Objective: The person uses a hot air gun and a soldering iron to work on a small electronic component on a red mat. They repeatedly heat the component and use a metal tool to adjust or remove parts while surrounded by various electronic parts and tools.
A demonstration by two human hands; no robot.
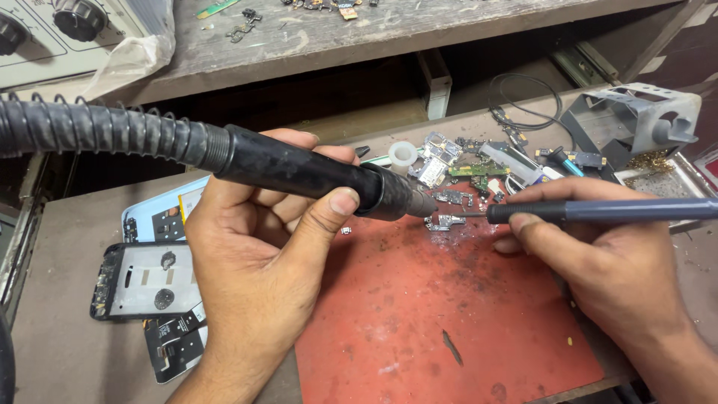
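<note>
The left hand (258,258) is closed around a thick black hot-air tool (314,176), with the thumb pressed on its side and the fingers curled under it. The tool is held lying almost flat, and its long body runs from left to right, with a springy black hose (97,129) trailing off to the left. Its metal nose is pointed at a small shiny metal part (443,222), which is found just to the right of that nose, at the top edge of the red mat (441,322). The right hand (598,262) is closed around a thin dark pen-like tool (598,210), also held almost flat, with its fine tip aimed left at the same small part. So the part is kept between the two tool tips, and both are very near it. Outward from there, a heap of little circuit boards (467,170) and a white ring (403,154) are seen behind the mat. A phone frame (146,280) is laid on the worktop (67,344) to the left, and a grey metal stand (636,116) is set at the far right.
</note>
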